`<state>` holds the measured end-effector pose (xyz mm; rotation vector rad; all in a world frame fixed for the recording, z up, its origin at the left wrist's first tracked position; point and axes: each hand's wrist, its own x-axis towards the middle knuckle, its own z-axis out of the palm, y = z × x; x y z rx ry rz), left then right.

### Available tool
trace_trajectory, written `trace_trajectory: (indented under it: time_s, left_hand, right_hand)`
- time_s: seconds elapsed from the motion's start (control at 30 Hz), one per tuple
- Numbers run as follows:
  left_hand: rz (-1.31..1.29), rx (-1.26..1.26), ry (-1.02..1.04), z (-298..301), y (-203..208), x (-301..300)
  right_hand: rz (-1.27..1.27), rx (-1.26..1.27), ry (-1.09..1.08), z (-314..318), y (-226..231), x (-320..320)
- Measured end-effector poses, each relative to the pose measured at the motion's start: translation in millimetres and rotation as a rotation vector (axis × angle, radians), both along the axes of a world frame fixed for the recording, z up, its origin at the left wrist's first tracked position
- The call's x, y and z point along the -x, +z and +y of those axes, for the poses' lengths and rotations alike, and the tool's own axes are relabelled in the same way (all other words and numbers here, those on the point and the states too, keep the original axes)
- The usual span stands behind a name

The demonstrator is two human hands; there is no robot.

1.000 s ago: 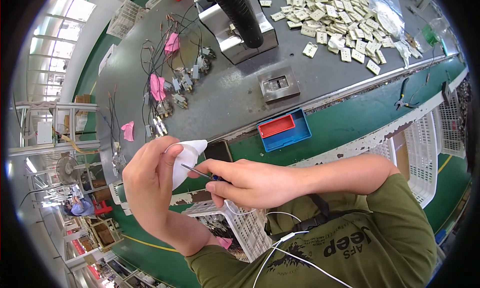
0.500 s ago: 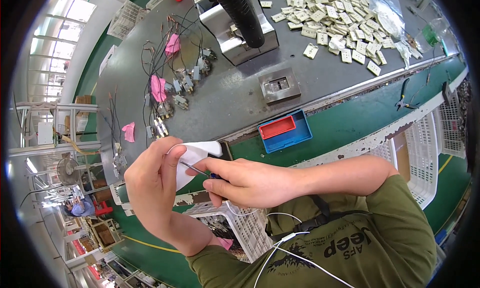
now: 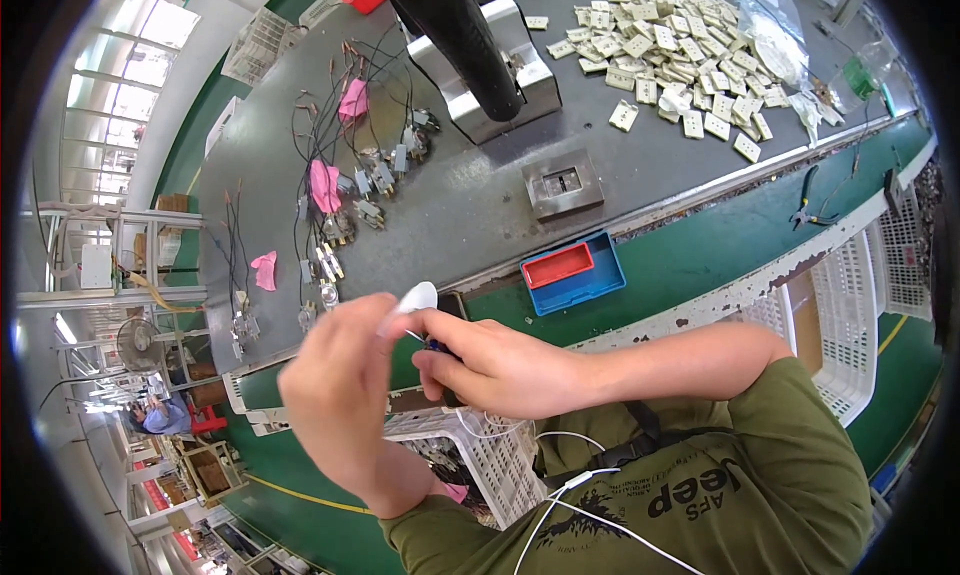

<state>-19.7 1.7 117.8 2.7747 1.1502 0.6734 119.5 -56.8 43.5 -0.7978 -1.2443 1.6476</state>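
In front of my body, both hands meet just off the near edge of the bench (image 3: 450, 225). My left hand (image 3: 335, 395), slightly blurred, pinches a white cloth or tissue (image 3: 422, 296) whose rounded end sticks up past the fingers. My right hand (image 3: 500, 365) is closed around a thin metal-shafted tool with a dark blue handle (image 3: 436, 347); its exact kind is unclear. The tool's shaft points toward the left fingers, and its tip is hidden there. Beyond the hands lie several grey connectors with black leads (image 3: 375, 180) and pink scraps (image 3: 325, 185).
A press with a black arm (image 3: 480, 65) stands at the back, a metal fixture block (image 3: 563, 185) nearer. Cream rectangular pieces (image 3: 690, 60) are heaped at far right. A blue tray (image 3: 590, 293) holding a red tray (image 3: 556, 265), pliers (image 3: 806, 210) and white crates (image 3: 845, 325) sit along the near side.
My left hand has turned over and shifted slightly right, closer to the right hand. Less of the white cloth and tool shaft shows between them. The view has shifted slightly.
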Motion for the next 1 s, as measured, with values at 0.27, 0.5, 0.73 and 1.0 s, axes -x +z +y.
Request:
trace_trajectory:
  time_s: [0.27,0.5,0.73,1.0]
  left_hand:
    - [0.013,0.028,-0.011,-43,-15,6]
    - [-0.738,0.29,0.073,-23,-25,22]
    - [-0.531,0.329,-0.138,-3,-33,1]
    - [-0.584,0.353,-0.175,-2,-40,5]
  right_hand:
    - [-0.174,-0.349,-0.359,-5,-39,6]
    - [-0.216,-0.318,-0.28,-8,-20,-5]
    - [-0.237,-0.346,-0.296,-7,-19,-11]
    - [-0.249,-0.361,-0.375,-14,-21,-10]
